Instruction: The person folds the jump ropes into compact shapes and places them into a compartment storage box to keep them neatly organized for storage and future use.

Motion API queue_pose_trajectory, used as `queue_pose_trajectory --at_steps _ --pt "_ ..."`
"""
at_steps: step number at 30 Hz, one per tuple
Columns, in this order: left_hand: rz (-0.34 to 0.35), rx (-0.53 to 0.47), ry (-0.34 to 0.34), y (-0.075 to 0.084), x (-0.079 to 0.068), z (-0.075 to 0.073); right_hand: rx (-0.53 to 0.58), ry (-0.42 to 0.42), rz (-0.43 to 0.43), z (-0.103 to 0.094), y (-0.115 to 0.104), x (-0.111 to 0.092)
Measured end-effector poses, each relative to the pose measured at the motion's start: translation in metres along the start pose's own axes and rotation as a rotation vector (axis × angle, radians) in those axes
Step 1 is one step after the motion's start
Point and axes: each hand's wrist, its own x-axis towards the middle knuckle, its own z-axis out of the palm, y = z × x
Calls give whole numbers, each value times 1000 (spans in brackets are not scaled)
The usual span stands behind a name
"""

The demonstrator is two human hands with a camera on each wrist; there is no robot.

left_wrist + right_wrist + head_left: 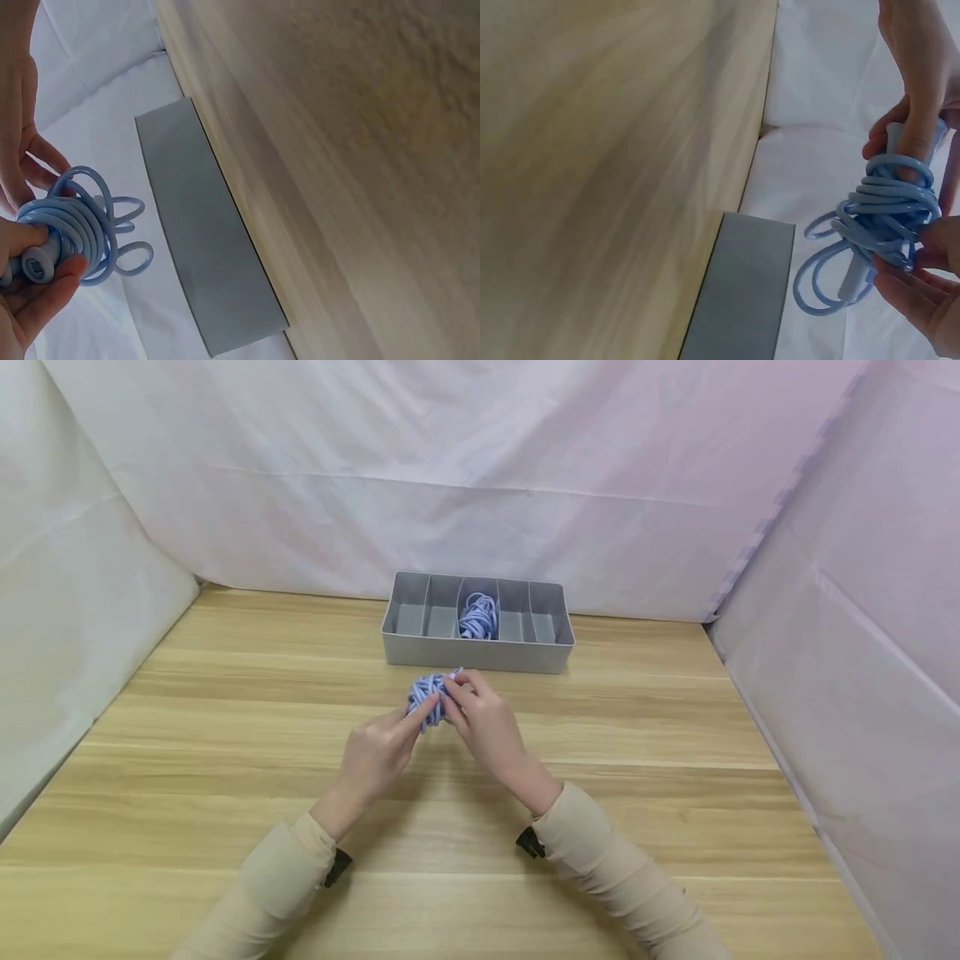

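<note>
A light blue skipping rope (425, 692), its cord wound in a bundle around its handles, is held up in front of the tray. My left hand (375, 753) grips it at the handle ends, thumb lying along the wound cord; one round handle end (37, 265) shows between thumb and finger. From the other side, my right hand (489, 724) pinches the coils between thumb and fingers. Loose loops (821, 289) of cord stick out beyond the bundle, beside another pale handle end (855, 279).
Behind the hands stands a grey divided tray (480, 654) with several compartments in a row. Its middle one contains another bundled blue rope (480, 617). White cloth (465, 527) hangs behind and at both sides of the wooden table (225, 735).
</note>
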Motion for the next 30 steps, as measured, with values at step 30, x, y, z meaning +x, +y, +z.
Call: queue_pose_trajectory --at_steps 30 --pt "25 -2 -54 4 2 2 -256 107 -51 16 -6 -9"
